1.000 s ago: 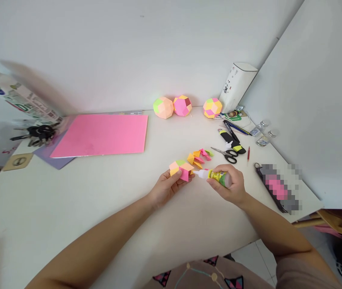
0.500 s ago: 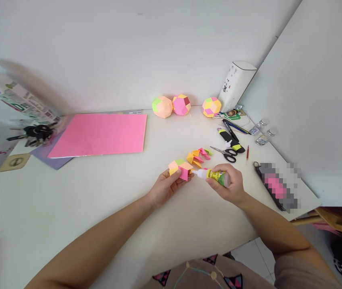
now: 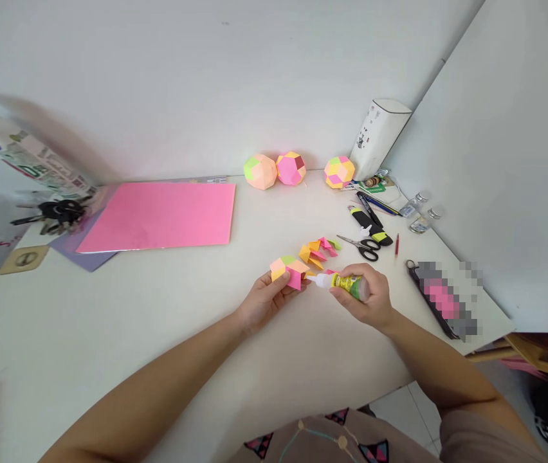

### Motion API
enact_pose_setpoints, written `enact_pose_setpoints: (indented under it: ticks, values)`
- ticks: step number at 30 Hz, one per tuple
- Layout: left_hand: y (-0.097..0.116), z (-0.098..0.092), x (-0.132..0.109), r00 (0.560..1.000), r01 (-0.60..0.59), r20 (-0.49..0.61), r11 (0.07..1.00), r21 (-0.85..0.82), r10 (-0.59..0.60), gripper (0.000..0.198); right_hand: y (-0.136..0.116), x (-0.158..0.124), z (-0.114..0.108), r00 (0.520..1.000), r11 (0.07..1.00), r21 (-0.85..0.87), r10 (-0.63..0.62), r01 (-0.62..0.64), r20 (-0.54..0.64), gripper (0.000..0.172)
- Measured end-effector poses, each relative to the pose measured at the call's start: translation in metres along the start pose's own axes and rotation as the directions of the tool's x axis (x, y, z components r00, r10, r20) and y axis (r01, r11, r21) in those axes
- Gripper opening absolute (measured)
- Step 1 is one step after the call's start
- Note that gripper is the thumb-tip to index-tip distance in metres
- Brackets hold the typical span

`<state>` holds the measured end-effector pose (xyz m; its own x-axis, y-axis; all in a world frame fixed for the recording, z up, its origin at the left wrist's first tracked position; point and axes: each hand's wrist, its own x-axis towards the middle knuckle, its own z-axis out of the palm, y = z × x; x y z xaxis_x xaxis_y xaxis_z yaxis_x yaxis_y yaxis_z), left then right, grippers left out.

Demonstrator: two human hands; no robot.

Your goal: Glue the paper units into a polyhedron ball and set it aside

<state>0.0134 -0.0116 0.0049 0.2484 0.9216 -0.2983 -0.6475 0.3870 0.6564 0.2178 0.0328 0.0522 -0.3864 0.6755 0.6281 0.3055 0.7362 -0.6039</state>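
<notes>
Between the thumb and fingers of my left hand (image 3: 267, 301) is a partly built paper ball (image 3: 289, 271) with peach, green, yellow and pink faces. My right hand (image 3: 370, 294) is wrapped round a glue bottle (image 3: 348, 285) with a yellow-green label, tipped on its side. Its white nozzle points left and meets the right edge of the paper ball; whether glue is coming out is too small to tell. Just behind lie several folded paper pieces (image 3: 315, 253) in orange, pink and green. A pair of black-handled scissors (image 3: 368, 249) rests to their right.
Three finished paper balls (image 3: 291, 169) stand along the wall. Pink paper sheets (image 3: 163, 215) lie at the left, near keys (image 3: 62, 215) and a large bottle (image 3: 37, 154). A cutter (image 3: 373, 225), pens, small glass bottles (image 3: 413, 204) and a pencil case (image 3: 433, 302) occupy the right side.
Both hands keep almost the same place and hold. The glue bottle's nozzle stays at the paper ball's right edge, with only a very slight shift.
</notes>
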Motion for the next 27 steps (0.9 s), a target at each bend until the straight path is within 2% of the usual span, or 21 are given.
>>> enact_pose_setpoints:
  ticks: [8,14,19,27]
  values:
    - [0.0005,0.0008,-0.0001,1.0,0.0,0.001,1.0,-0.008,0.0,0.031,-0.0004,-0.0011,0.0007,1.0,1.0,-0.018,0.0,0.0,0.01,0.02]
    - [0.0009,0.0006,0.0001,1.0,-0.006,0.005,1.0,0.004,0.006,0.031,-0.0012,-0.0004,0.0002,0.999,0.997,-0.063,0.034,-0.036,-0.032,0.018]
    - [0.0017,0.0008,0.0002,1.0,-0.008,0.008,1.0,0.01,0.008,0.031,-0.0028,-0.0006,-0.0004,1.0,0.999,-0.038,0.009,-0.008,0.015,0.02]
    - [0.0017,0.0007,-0.0003,1.0,-0.006,0.01,1.0,0.01,0.006,0.033,-0.0028,-0.0004,-0.0015,1.0,0.998,-0.066,0.02,-0.02,0.009,0.019]
